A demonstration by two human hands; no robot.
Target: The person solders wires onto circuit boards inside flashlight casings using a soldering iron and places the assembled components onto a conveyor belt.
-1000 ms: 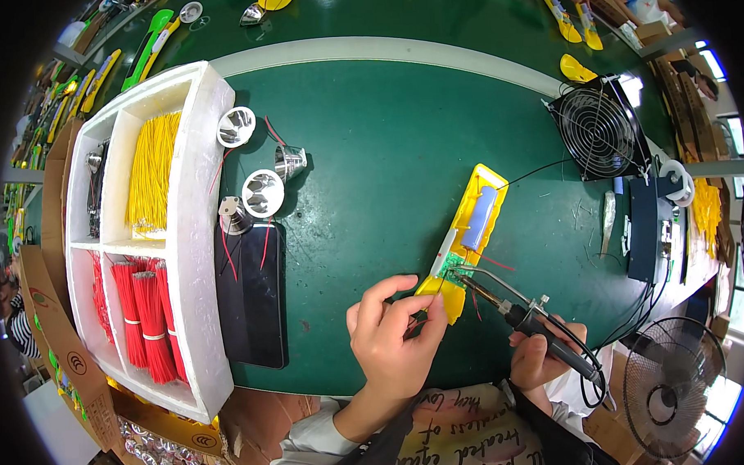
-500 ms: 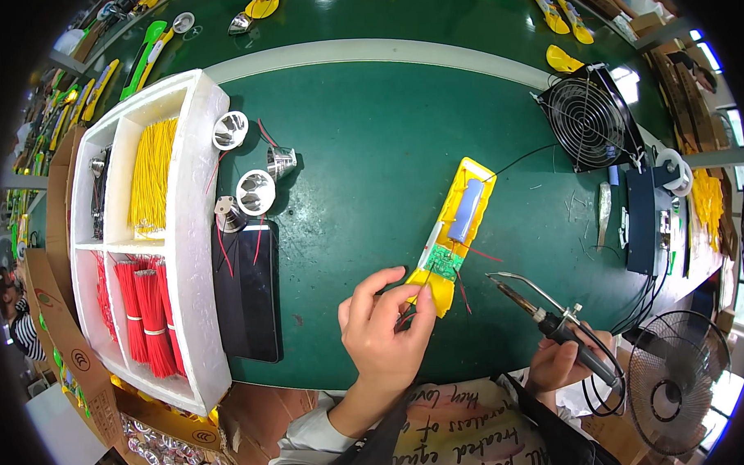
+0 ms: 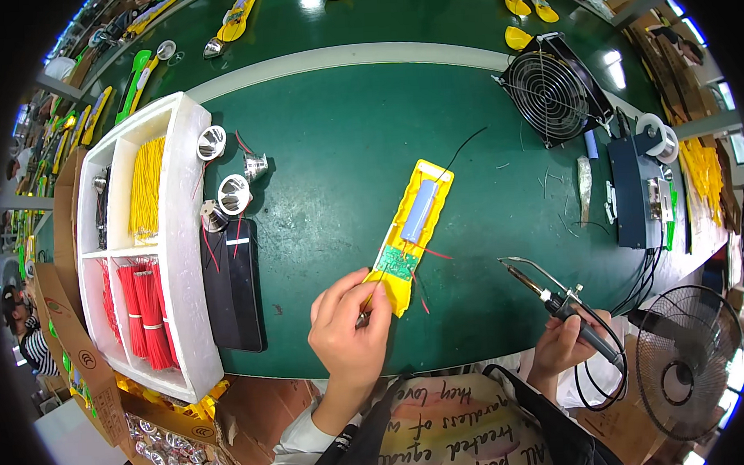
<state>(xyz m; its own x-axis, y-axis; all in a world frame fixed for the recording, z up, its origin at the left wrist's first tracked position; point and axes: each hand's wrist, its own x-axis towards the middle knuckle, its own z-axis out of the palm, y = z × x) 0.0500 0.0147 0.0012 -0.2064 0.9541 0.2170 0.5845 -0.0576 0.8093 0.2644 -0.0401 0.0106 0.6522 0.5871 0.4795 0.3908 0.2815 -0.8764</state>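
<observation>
Two hands of ours are busy at the green table. Our left hand has its thumb and forefinger pinching the near left edge of a yellow case, which lies slantwise near the table's middle, its far end leaning right. Inside it we see a blue battery and, just nearer us, a green circuit board. Our right hand is wrapped around the handle of a soldering iron, its tip apart from the case. Left of these stand silver lamp cups, beside a white foam box holding wires.
</observation>
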